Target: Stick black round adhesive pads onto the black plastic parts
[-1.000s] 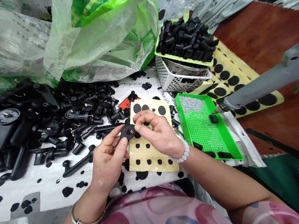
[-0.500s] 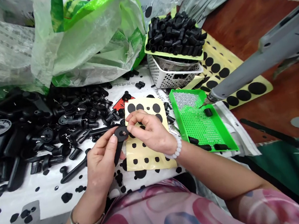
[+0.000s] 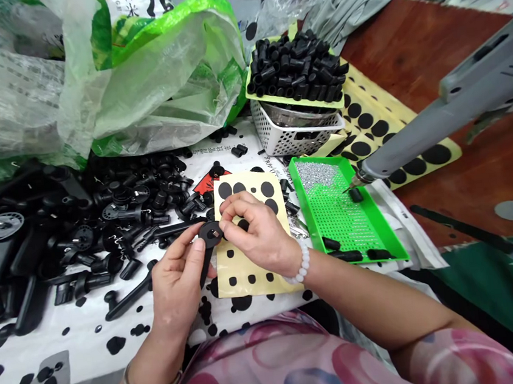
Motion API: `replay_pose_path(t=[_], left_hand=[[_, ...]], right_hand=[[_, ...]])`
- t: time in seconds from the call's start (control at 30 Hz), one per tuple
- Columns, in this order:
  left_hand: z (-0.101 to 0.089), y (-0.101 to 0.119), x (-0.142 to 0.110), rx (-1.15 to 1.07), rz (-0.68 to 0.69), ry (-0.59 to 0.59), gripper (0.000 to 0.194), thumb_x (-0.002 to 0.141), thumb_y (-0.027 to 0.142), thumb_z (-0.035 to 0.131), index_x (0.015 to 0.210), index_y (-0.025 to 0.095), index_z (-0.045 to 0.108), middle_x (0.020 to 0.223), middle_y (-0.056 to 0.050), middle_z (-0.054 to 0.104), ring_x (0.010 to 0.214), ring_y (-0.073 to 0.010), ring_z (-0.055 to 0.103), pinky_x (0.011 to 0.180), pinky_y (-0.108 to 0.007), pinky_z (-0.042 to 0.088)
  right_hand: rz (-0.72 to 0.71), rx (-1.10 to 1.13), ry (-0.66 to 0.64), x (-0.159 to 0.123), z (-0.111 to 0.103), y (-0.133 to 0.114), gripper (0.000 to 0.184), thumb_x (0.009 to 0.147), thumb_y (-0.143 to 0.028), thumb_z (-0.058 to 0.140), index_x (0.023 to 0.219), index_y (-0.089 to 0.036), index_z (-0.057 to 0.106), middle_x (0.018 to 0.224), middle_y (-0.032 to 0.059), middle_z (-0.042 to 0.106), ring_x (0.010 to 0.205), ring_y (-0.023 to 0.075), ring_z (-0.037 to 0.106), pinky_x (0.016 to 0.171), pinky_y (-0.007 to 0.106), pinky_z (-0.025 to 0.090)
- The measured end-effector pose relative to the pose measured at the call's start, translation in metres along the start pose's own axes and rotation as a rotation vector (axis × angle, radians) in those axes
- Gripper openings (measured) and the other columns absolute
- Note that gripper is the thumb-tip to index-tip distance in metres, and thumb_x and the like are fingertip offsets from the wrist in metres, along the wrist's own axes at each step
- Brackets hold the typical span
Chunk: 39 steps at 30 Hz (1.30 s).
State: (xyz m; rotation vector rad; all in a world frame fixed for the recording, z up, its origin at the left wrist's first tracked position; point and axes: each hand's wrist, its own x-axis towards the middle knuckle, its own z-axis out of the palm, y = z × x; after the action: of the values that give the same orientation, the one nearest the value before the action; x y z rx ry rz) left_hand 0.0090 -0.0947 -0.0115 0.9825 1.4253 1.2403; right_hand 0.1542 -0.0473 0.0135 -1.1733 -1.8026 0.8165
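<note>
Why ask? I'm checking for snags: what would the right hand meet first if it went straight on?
Probably the black disc in the left hand: the right hand's fingertips point at it and seem already at its edge, though depth is hard to judge.

Assembly workshop, heaped black plastic parts (image 3: 142,195), green screw tray (image 3: 308,208)

Left hand (image 3: 177,289) gripping black plastic part (image 3: 205,269), right hand (image 3: 254,232) touching its disc (image 3: 211,232)

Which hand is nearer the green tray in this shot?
Right. The right hand is just left of the green tray, not touching it. The left hand, holding a black disc-headed part, is farther left, beyond the right hand.
</note>
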Motion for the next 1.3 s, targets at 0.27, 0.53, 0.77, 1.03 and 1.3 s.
replay_pose_path(t=[0.27, 0.53, 0.77, 1.03, 1.3], left_hand=[[0.000, 0.002, -0.002, 0.079, 0.030, 0.040, 0.043, 0.080, 0.043, 0.064, 0.114, 0.016, 0.065, 0.058, 0.004, 0.062, 0.047, -0.0100, 0.056, 0.051, -0.021, 0.047], [-0.001, -0.002, -0.003, 0.052, 0.112, -0.015, 0.037, 0.083, 0.039, 0.061, 0.111, 0.016, 0.065, 0.057, 0.004, 0.061, 0.046, -0.0077, 0.054, 0.048, -0.017, 0.047], [-0.005, -0.003, -0.007, 0.032, 0.159, -0.054, 0.030, 0.083, 0.036, 0.062, 0.104, 0.016, 0.066, 0.069, 0.001, 0.065, 0.040, -0.0045, 0.048, 0.036, -0.015, 0.041], [-0.043, 0.000, -0.030, 0.150, 0.251, 0.004, 0.024, 0.086, 0.031, 0.059, 0.108, 0.023, 0.066, 0.069, 0.003, 0.061, 0.049, -0.0062, 0.053, 0.046, -0.015, 0.046], [-0.053, -0.011, -0.048, 0.213, 0.186, -0.104, 0.030, 0.090, 0.031, 0.052, 0.119, 0.027, 0.059, 0.080, 0.001, 0.066, 0.054, -0.0097, 0.055, 0.046, -0.018, 0.047]], right_hand=[[-0.038, -0.251, 0.013, -0.001, 0.003, -0.005, 0.011, 0.080, -0.017, 0.054, 0.070, -0.021, 0.052, 0.091, 0.0058, 0.061, 0.093, 0.0215, 0.057, 0.088, 0.042, 0.039], [0.241, 0.231, -0.165, 0.004, -0.001, -0.001, 0.022, 0.078, -0.037, 0.063, 0.086, -0.019, 0.052, 0.067, -0.0039, 0.054, 0.056, 0.0100, 0.049, 0.054, 0.024, 0.040], [0.414, 0.562, -0.379, 0.000, -0.004, -0.005, 0.011, 0.082, -0.028, 0.058, 0.083, -0.017, 0.057, 0.060, -0.0051, 0.054, 0.049, 0.0059, 0.049, 0.048, 0.019, 0.041], [0.387, 0.714, -0.516, -0.021, 0.001, -0.007, 0.015, 0.081, -0.025, 0.058, 0.093, -0.016, 0.056, 0.074, -0.0005, 0.058, 0.059, 0.0070, 0.053, 0.057, 0.021, 0.046], [0.014, 0.125, -0.382, -0.040, 0.027, -0.022, 0.036, 0.081, -0.040, 0.065, 0.106, -0.016, 0.053, 0.074, -0.0007, 0.056, 0.062, 0.0123, 0.052, 0.057, 0.024, 0.043]])
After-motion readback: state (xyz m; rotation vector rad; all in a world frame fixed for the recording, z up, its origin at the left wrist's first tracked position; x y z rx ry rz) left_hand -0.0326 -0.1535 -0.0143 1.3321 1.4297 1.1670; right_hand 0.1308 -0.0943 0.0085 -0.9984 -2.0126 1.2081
